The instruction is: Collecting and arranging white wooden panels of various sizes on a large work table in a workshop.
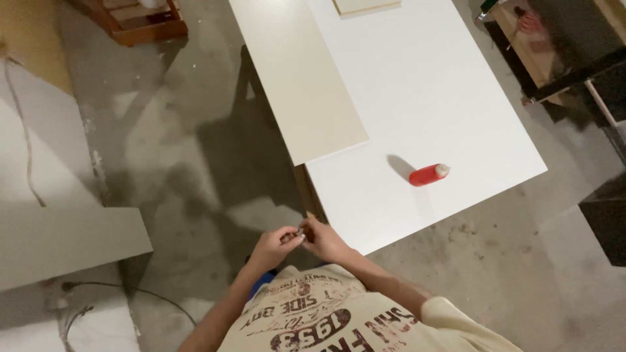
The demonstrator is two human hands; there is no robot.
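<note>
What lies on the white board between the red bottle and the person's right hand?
Nothing: in the head view, the white board is bare between the red bottle and the right hand.

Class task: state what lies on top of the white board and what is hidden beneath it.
On the white board lie a beige panel, a red bottle on its side, and a smaller board. Its support and the floor beneath are covered.

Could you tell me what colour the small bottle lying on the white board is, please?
The bottle is red with a pale cap, seen in the head view.
</note>
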